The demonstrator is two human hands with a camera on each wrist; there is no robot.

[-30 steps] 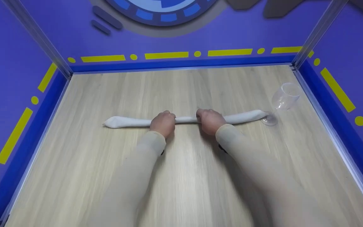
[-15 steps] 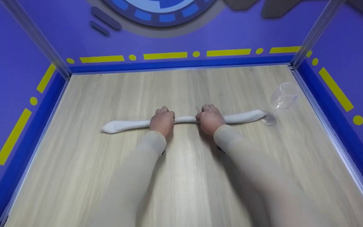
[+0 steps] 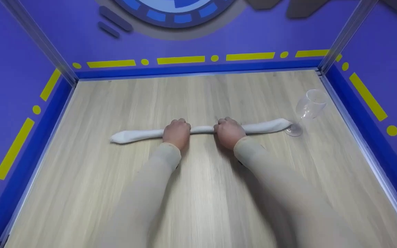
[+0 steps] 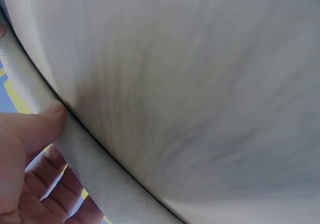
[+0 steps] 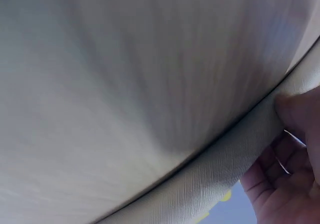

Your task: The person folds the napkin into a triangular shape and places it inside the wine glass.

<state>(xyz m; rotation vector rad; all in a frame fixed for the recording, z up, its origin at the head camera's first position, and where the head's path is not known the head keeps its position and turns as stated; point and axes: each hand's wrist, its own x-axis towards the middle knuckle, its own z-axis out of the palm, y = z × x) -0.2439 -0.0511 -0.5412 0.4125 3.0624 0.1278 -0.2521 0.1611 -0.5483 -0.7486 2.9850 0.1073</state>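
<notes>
A long rolled white cloth (image 3: 202, 130) lies across the wooden table, thin in the middle and thicker toward both ends. My left hand (image 3: 177, 133) grips it left of its middle. On the other side of the middle, my right hand (image 3: 230, 132) holds the same roll. In the left wrist view, the thumb (image 4: 40, 126) presses on the near side of the woven roll and the fingers curl behind it. The right wrist view has that thumb (image 5: 300, 109) on the roll too, with curled fingers beyond. Both palms are largely hidden from above.
A clear stemmed glass (image 3: 310, 105) stands at the right of the table (image 3: 198, 193). The cloth's right end reaches the glass's foot (image 3: 294, 130); whether it lies on it, I cannot tell. Purple-blue panels (image 3: 198, 48) wall in the back and both sides.
The fingers of both hands lifted slightly and came down again on the roll. Its left end has swung a little toward the near side. The glass stays where it was.
</notes>
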